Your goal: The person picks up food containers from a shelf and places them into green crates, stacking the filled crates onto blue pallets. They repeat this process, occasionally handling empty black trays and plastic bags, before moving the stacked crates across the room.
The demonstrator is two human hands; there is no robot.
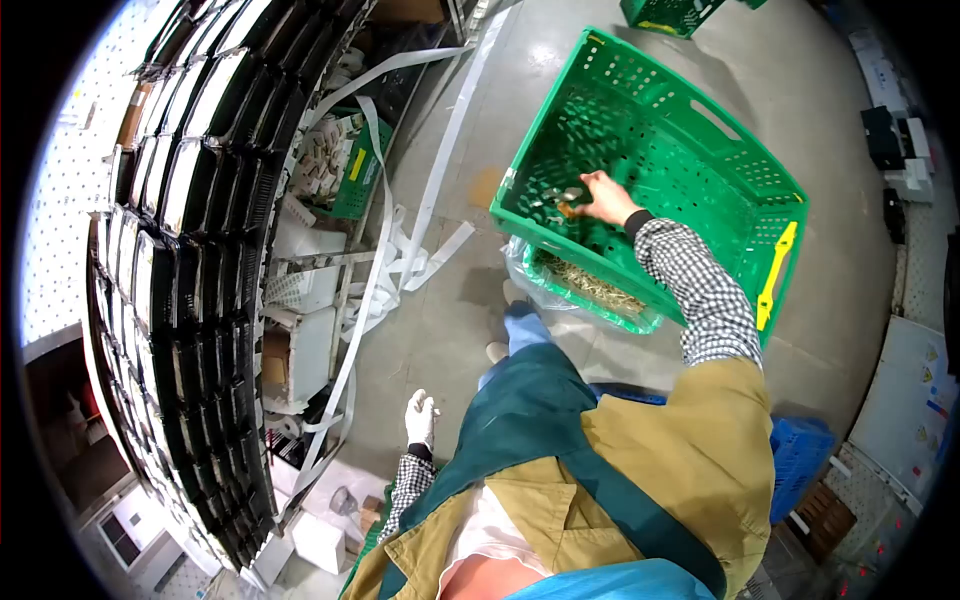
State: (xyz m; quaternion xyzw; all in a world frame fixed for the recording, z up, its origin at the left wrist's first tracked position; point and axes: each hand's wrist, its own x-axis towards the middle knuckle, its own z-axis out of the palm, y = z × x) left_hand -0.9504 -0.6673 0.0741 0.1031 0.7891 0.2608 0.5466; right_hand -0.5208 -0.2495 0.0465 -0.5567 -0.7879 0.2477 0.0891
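Over the left end of a large green perforated crate (690, 150), my right hand (604, 198) pinches a small item (567, 209), partly orange-brown and pale, too small to name. Pale, blurred bits show beside the fingertips against the crate's wall. My left hand (421, 418), in a white glove, hangs low near the shelving with its fingers curled; whether it holds anything is hidden. Below the large crate sits a smaller green crate (648, 325) with straw-like material (590, 284) and clear plastic at its edge.
Tall stacks of black trays (180, 300) rise on the left. Beside them, a green crate (372, 170) of small packs sits on a shelf. Loose white strapping (440, 165) trails over the floor. A blue crate (797, 455) stands at lower right, another green crate (665, 15) at the top.
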